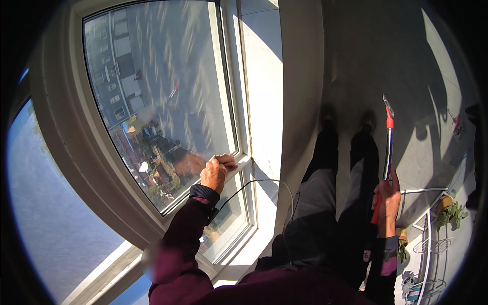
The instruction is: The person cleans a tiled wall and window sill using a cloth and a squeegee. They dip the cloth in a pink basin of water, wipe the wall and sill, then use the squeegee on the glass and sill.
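Left hand [214,174] curled nearly closed, cloth [227,160] pinched in it, at the pane's [168,117] corner beside the frame [244,162]; contact with glass unclear. Right hand [388,197] wrapped about a red-ended pole [389,142], forefinger along the shaft, far end out over the floor [356,56]. Rack [428,239] and plant [449,215] nearby, right.

The cloth [228,160] is pale pink, the tool [389,147] partly red.
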Demonstrator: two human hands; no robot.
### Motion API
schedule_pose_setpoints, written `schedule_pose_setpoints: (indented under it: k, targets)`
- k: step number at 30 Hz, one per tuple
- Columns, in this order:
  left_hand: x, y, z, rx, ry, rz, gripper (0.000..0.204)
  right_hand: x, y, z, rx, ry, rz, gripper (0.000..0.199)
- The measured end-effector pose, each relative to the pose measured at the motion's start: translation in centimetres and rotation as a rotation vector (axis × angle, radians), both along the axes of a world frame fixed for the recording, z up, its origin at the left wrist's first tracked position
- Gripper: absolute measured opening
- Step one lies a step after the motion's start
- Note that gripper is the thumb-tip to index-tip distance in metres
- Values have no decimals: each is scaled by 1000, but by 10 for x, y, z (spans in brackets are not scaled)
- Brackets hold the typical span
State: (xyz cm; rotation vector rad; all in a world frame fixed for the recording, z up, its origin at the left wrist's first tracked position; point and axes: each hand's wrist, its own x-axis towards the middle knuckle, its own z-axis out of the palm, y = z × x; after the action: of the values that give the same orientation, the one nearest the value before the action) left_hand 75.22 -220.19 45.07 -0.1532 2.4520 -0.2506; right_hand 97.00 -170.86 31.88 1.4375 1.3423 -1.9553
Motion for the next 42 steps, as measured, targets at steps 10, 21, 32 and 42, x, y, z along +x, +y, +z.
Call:
schedule_pose_setpoints:
  k: [10, 21, 32, 42]
  targets:
    - [-28, -33, -26, -107, 96, -323, 30, -1, -15, -4, -30, 41, -30, 69]
    - [68, 31, 119, -125, -34, -494, 7, -15, -31, 22, -107, 76, 156, 68]
    - [93, 31, 90, 5, 216, -277, 17, -39, -104, 74, -399, 228, 573, 69]
    - [89, -7, 23, 477, 563, 840, 26, -45, -125, 80, -443, 252, 633, 72]
